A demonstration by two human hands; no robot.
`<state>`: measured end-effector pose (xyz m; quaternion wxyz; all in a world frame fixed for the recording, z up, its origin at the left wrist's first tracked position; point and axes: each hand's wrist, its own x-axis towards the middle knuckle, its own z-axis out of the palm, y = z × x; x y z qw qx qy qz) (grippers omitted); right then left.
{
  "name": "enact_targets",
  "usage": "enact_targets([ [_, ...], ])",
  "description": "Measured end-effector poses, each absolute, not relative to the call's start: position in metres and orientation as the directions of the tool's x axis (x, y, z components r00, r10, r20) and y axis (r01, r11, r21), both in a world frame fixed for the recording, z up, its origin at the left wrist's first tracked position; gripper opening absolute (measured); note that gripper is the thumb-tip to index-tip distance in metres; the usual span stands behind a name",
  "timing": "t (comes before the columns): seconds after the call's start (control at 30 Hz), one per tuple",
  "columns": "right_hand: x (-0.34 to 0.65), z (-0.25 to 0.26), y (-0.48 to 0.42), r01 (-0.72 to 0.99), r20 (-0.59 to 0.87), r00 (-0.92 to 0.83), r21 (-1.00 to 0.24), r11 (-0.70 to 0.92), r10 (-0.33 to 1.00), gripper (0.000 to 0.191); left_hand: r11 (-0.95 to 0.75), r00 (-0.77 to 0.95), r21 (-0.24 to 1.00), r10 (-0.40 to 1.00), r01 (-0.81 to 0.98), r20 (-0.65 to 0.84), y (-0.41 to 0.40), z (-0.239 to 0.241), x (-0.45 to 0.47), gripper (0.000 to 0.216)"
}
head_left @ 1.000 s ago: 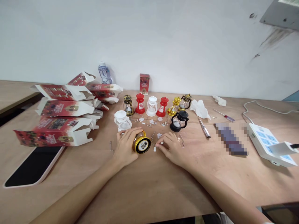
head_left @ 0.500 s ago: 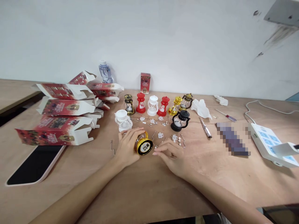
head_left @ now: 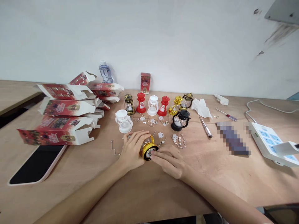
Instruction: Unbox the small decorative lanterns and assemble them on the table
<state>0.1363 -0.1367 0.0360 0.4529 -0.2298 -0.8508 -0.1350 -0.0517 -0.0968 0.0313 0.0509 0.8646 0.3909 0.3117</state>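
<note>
My left hand (head_left: 134, 147) is closed around a small gold lantern (head_left: 147, 139), which lies tipped so its dark-rimmed underside faces me. The fingertips of my right hand (head_left: 170, 158) are pinched together against that underside; whatever sits between them is too small to make out. Beyond my hands lie white plastic battery covers (head_left: 161, 134), several round button cells (head_left: 179, 139) and bent wire handles (head_left: 113, 148). A white lantern (head_left: 123, 121) stands behind my left hand, and a black lantern (head_left: 180, 120) is behind my right.
Several bronze, red, white and gold lanterns, including a red lantern (head_left: 163, 106), form a back row. Opened red boxes (head_left: 58, 124) are piled at left beside a phone (head_left: 37, 165). To the right lie crumpled tissue (head_left: 201, 108), a screwdriver (head_left: 205, 127) and a power strip (head_left: 272, 144).
My right hand has moved left, bringing its fingertips onto the lantern's underside. The gold lantern and my left hand have shifted slightly right and nearer to me.
</note>
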Motion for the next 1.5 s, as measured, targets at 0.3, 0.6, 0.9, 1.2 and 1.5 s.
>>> enact_targets([
  [0.3,0.137,0.046,-0.135,0.511,0.779,-0.59,0.159,0.845,0.21,0.021,-0.672,0.495,0.35,0.728,0.653,0.474,-0.097,0.032,-0.052,0.053],
  [0.6,0.147,0.036,-0.131,0.607,0.859,-0.399,-0.016,0.795,0.322,0.038,-0.651,0.448,0.375,0.742,0.66,0.499,-0.095,0.031,-0.054,0.05],
  [0.9,0.165,0.02,-0.102,0.837,0.634,-0.293,-0.192,0.512,0.716,0.007,-0.607,0.4,0.449,0.784,0.656,0.475,-0.092,0.03,-0.058,0.055],
  [1.2,0.166,0.022,-0.102,0.855,0.463,-0.295,-0.263,0.447,0.836,0.01,-0.631,0.423,0.421,0.763,0.651,0.489,-0.092,0.031,-0.059,0.054],
  [1.5,0.155,0.031,-0.118,0.65,0.694,-0.124,-0.483,0.587,0.709,0.011,-0.63,0.416,0.413,0.761,0.658,0.498,-0.091,0.029,-0.059,0.057],
])
